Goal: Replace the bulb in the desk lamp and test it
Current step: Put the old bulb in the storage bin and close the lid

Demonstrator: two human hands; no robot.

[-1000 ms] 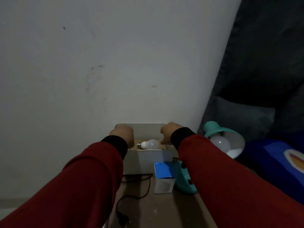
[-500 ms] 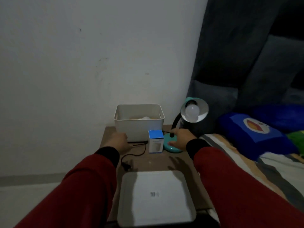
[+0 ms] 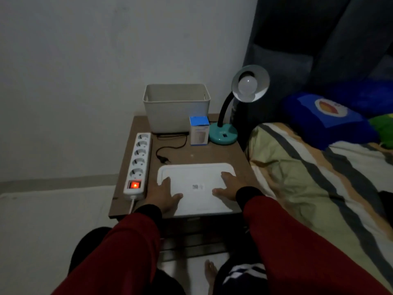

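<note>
The teal desk lamp (image 3: 223,135) stands at the back right of the bedside table (image 3: 212,154). Its shade faces me with a white bulb (image 3: 247,84) in it, unlit. The lamp's black plug (image 3: 164,160) lies loose on the table, not in any socket. A blue-and-white bulb box (image 3: 199,130) stands upright beside the lamp base. My left hand (image 3: 163,193) and my right hand (image 3: 229,185) lie flat on the left and right parts of a white lid (image 3: 197,177) at the table's front, fingers spread, holding nothing.
A white open bin (image 3: 176,111) sits against the wall at the back; its inside is hidden. A white power strip (image 3: 138,160) with a glowing red switch lies along the table's left edge. A bed with a striped blanket (image 3: 308,177) borders the table on the right.
My view has pulled back and down from the bin. My hands left the bin's rim, passed the cord and lamp base, and now rest on the white lid in front.
</note>
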